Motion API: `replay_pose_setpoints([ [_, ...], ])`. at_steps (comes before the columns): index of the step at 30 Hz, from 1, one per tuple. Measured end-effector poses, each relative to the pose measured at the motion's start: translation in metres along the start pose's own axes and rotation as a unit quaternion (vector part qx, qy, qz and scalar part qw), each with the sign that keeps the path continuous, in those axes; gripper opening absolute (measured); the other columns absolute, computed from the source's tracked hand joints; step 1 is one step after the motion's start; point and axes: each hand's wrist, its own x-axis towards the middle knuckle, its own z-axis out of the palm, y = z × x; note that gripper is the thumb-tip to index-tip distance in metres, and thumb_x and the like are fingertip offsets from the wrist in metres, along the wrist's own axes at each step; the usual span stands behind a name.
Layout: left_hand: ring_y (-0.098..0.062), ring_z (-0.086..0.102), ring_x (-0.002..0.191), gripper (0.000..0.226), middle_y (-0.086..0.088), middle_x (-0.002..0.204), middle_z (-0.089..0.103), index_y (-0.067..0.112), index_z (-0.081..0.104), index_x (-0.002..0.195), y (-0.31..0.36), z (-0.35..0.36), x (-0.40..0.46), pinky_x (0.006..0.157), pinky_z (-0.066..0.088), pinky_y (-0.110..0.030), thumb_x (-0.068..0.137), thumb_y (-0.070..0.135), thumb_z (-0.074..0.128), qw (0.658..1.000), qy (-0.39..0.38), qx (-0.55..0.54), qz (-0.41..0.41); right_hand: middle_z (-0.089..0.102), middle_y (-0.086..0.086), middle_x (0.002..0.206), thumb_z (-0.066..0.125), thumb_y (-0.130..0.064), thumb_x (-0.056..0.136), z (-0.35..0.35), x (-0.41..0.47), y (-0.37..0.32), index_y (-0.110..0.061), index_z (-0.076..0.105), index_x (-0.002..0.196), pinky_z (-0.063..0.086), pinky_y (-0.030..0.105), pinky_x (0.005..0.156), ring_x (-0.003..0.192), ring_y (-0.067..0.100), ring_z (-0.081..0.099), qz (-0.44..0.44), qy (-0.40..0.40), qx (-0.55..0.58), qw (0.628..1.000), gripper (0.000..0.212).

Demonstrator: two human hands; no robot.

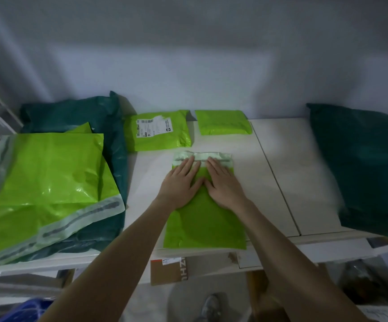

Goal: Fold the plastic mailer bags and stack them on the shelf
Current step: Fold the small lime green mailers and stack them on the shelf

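2 bare hands lie flat, palms down, on a light-green mailer bag [205, 219] spread on the white shelf [278, 173] in the head view. The left hand [181, 182] has its fingers stretched together and pointing away from the person, fingertips reaching the bag's pale adhesive flap [202, 157] at the far end. The right hand [223, 184] mirrors it just beside, fingers likewise straight and open, not gripping anything, with the 2 thumbs nearly touching in the middle of the bag. Both forearms come up from the bottom of the picture and converge toward the bag, wrists low and roughly level with the surface. The bag's near edge sits close to the shelf's front edge.

Behind it, near the wall, lie 2 folded light-green mailers: a labelled mailer [157, 131] with a white shipping label and, to its right, a plain folded mailer [223, 122]. At the left, 2 large unfolded light-green mailers [49, 177] rest on a heap of dark-green bags [72, 112]. At the far right, well apart from the hands, lies another dark-green bag [362, 166]. Below the shelf's front edge a cardboard box [168, 270] shows, and lower down a shoe [209, 307] on the floor.
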Motion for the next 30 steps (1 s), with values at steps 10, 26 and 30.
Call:
replay_pose_setpoints([
  [10,-0.016,-0.009,0.146,0.088,-0.003,0.158,-0.01,0.021,-0.004,0.151,-0.001,-0.002,-0.006,0.117,-0.006,-0.043,0.085,0.073,0.022,0.993,0.024,0.024,-0.109,-0.009,0.004,0.159,0.023,-0.075,0.084,0.0,-0.008,0.009,-0.014,0.003,0.15,-0.003,0.058,0.112,0.146,0.022,-0.009,0.141,0.01,-0.06,0.988,0.092],
  [26,-0.019,0.018,0.143,0.054,0.0,0.157,0.017,0.019,0.025,0.148,-0.001,-0.031,-0.067,0.117,0.018,-0.037,0.099,0.039,0.034,0.989,0.087,-0.115,-0.029,0.023,0.009,0.151,0.047,-0.031,0.095,-0.022,-0.061,0.004,-0.006,0.025,0.144,0.026,0.036,0.111,0.138,0.025,0.021,0.084,0.124,0.101,0.984,0.059],
  [30,-0.015,0.019,0.143,0.077,0.004,0.157,0.017,0.023,0.02,0.149,0.021,-0.023,-0.105,0.114,0.015,-0.032,0.083,0.057,0.004,0.997,0.007,-0.04,0.062,0.027,0.005,0.151,0.035,-0.039,0.096,0.002,-0.105,-0.02,-0.011,0.028,0.145,0.027,0.036,0.11,0.137,0.023,0.025,0.03,0.064,0.033,0.997,0.057],
])
